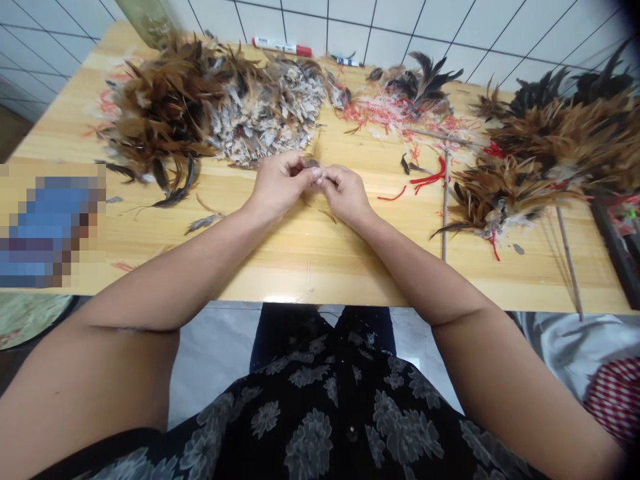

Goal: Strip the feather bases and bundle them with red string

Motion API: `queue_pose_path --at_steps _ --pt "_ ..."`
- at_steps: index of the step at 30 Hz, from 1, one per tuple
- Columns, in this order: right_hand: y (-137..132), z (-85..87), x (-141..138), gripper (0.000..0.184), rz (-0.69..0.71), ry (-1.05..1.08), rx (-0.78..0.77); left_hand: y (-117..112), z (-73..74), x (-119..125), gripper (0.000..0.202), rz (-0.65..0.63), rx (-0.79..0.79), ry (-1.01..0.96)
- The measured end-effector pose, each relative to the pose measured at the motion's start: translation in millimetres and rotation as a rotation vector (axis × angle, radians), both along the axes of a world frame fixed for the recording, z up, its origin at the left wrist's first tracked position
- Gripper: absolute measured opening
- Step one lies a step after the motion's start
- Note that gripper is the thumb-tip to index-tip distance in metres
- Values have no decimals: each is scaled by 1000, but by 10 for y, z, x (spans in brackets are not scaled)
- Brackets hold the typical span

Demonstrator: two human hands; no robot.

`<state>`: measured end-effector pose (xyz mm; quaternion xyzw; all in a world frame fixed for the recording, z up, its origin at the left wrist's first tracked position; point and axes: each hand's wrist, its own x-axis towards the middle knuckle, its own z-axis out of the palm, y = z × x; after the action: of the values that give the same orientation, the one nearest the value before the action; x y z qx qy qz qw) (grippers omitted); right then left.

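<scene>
My left hand [280, 187] and my right hand [343, 193] meet above the middle of the wooden table, their fingertips pinched together on a small brownish feather [311, 163]. Most of that feather is hidden by my fingers. Behind my left hand lie a heap of glossy brown rooster feathers [160, 107] and a heap of speckled grey-white feathers [267, 113]. To the right of my right hand are strands of red thread [429, 177] and a thin wooden stick [445, 207]. Beyond them lies a large bundle of brown and black feathers [543, 157].
The light wood table [310, 280] has a near edge below my forearms. A red-capped marker [283, 47] lies by the tiled wall [380, 23]. A pixelated blue object [50, 230] sits at the left, and a dark tray edge [617, 247] at the right.
</scene>
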<state>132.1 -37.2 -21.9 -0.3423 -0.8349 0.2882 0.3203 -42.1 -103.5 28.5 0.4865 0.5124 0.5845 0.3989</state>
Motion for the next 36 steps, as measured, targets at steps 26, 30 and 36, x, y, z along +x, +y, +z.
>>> queue_pose_path --at_steps 26,30,36 --pt "11 58 2 59 9 207 -164 -51 67 -99 41 -167 -126 -225" --pt "-21 162 10 62 -6 278 -286 -21 40 -133 61 -118 -122 -98" --pt "-79 314 15 64 35 385 -438 -28 99 -125 66 -107 -126 -32"
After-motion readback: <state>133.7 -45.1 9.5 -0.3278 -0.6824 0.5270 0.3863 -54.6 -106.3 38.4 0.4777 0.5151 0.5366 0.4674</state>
